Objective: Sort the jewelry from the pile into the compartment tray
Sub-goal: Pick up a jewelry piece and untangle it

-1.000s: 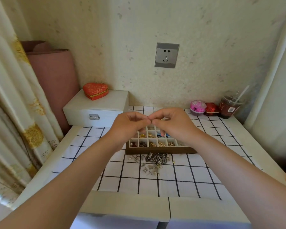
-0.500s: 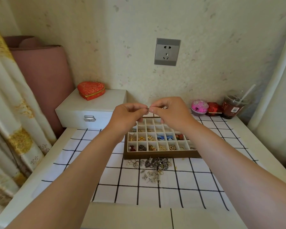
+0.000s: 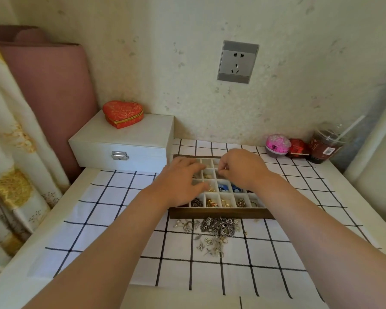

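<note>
**Compartment tray** (image 3: 221,212): centre of frame, on a white cloth with a black grid (image 3: 112,210). It has a dark wooden frame and pale square cells. The lowest visible row holds dark metal pieces, gold-coloured pieces and rings. The row above holds blue pieces (image 3: 226,188).

**Jewelry pile** (image 3: 216,228): silver-toned tangled chains and small charms on the cloth, just below the tray's front wall.

**Left hand** (image 3: 179,181): fingers extended and relaxed, lying over the tray's left cells, gripping nothing.

**Right hand** (image 3: 242,168): fingers curled, tips drawn together over the upper cells. Whether they hold a piece cannot be told.

**Left of the tray:** a white rectangular box (image 3: 125,141) with a metal clasp. It bears a red heart-shaped case (image 3: 123,113) with gold patterning.
</note>
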### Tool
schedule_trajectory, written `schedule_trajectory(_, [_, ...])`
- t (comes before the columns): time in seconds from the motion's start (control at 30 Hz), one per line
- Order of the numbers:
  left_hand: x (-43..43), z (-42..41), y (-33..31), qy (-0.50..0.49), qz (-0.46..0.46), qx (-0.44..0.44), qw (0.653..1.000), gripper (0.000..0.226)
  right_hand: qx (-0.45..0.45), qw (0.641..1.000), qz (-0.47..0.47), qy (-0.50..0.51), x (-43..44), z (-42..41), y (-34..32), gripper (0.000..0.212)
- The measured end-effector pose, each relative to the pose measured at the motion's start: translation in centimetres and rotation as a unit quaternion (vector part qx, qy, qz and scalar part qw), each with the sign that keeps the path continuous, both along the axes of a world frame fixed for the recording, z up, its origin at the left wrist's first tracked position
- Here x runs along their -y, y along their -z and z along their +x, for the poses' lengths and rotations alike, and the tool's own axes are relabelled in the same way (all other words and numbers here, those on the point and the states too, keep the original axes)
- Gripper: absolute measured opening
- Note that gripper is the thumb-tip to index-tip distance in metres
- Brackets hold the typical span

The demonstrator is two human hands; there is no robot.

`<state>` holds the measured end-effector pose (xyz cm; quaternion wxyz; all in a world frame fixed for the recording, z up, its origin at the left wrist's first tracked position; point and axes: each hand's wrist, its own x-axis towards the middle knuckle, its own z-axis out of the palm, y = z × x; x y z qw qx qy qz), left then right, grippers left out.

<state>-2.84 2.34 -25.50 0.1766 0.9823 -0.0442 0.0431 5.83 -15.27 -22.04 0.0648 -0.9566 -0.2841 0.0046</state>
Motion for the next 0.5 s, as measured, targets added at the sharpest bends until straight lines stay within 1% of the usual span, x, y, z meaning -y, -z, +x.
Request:
schedule_trajectory(0.1, [0.2, 0.16, 0.41, 0.008, 0.022, -0.005, 1.0, 0.061, -0.008, 1.0, 0.01, -0.005, -0.11, 0.3, 0.46, 0.015])
schedule_trajectory(0.17, [0.09, 0.18, 0.52, 0.008, 0.013, -0.002, 1.0, 0.061, -0.012, 1.0, 0.024, -0.01, -0.04, 0.25, 0.71, 0.015])
schedule_trajectory(0.3, [-0.1, 0.18, 0.58, 0.01, 0.004, 0.006, 1.0, 0.06, 0.021, 0.999, 0.03, 0.019, 0.16, 0.06, 0.57, 0.008])
schedule_trajectory(0.37, [0.01, 0.16, 0.54, 0.01, 0.003, 0.008, 1.0, 0.059, 0.033, 0.999, 0.028, 0.029, 0.08, -0.03, 0.71, 0.008])
schedule_trajectory(0.43, [0.16, 0.07, 0.54, 0.008, 0.004, 0.009, 1.0, 0.058, 0.025, 0.999, 0.025, 0.032, -0.02, -0.1, 0.96, 0.01])
schedule_trajectory(0.5, [0.17, -0.02, 0.6, 0.009, 0.007, 0.011, 1.0, 0.058, -0.003, 0.999, 0.034, 0.028, 0.0, -0.07, 1.03, 0.011])
